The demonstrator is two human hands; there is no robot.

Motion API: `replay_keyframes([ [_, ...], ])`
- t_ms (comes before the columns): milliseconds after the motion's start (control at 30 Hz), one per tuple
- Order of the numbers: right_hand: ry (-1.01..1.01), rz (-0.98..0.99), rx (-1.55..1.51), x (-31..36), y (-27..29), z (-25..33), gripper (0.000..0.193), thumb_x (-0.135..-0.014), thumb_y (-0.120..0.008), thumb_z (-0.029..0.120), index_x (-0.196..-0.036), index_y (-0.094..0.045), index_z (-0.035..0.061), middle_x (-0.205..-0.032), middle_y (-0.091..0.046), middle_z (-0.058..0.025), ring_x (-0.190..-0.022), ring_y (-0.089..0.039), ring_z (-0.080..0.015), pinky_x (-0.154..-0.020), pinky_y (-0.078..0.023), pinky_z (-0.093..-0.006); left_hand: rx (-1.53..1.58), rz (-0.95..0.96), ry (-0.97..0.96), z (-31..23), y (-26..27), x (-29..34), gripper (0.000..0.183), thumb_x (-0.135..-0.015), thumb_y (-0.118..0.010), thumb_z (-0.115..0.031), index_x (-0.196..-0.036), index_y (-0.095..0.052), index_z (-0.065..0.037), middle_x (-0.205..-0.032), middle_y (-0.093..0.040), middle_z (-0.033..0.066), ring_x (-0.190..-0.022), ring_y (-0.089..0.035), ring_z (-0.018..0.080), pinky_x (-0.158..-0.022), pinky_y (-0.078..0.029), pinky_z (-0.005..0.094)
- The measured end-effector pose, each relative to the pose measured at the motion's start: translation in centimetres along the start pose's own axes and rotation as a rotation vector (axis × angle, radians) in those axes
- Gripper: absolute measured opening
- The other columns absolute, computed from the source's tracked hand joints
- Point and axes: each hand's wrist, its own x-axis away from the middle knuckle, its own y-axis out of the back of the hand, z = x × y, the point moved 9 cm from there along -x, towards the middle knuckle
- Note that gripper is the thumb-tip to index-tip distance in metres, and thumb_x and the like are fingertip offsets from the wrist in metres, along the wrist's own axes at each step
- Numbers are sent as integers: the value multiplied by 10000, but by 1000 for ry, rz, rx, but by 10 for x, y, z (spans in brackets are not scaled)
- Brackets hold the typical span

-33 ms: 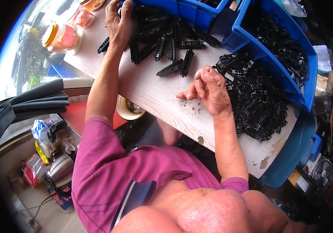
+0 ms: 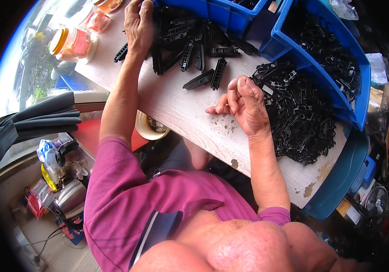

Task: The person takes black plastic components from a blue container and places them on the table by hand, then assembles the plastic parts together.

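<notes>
The left hand (image 2: 139,25) lies flat, fingers spread, on a row of black clips (image 2: 190,50) at the table's (image 2: 181,109) far edge. The right hand (image 2: 245,105) rests loosely curled, holding nothing, just beside a heap of clips (image 2: 299,122).

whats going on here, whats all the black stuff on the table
A person in a magenta shirt sits at a worn white table covered with small black plastic parts. The left hand rests on a pile of long black ribbed strips at the far side. The right hand hovers over the tabletop, fingers curled, beside a heap of black clips; whether it holds anything cannot be told. A blue bin with more such parts stands at the right.
</notes>
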Motion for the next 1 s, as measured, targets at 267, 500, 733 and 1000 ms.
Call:
replay_keyframes([
  [267,18,-118,-36,0,6,5,299,-986,-588,309,-900,-559,24,-519,-410,7,-528,-582,-148,-730,-614,-480,104,-72,-59,-8,-4,-39,483,-921,-680,-246,-1334,-530,-47,-1255,-598,140,-1147,-567,233,-955,-458,355],
  [500,-22,-63,-73,-1,-4,2,277,-1002,-561,285,-911,-570,23,-516,-391,5,-554,-602,-165,-749,-608,-490,-255,249,-117,47,-69,-156,826,-786,-748,-507,-1394,-463,-26,-1272,-595,255,-1206,-563,382,-1040,-434,435],
  [733,-54,1,-54,0,0,-3,229,-1009,-544,257,-916,-589,53,-503,-377,10,-544,-602,-176,-760,-603,-492,-742,885,81,43,-150,-155,962,-710,-719,-663,-1368,-477,-5,-1274,-609,233,-1186,-585,356,-997,-469,423],
  [1000,-40,-37,-125,2,6,-1,208,-1001,-557,252,-939,-581,55,-559,-438,2,-563,-620,-183,-765,-601,-496,-857,946,39,57,-176,-150,1018,-648,-759,-637,-1394,-468,-9,-1263,-626,216,-1118,-619,335,-916,-510,404],
])
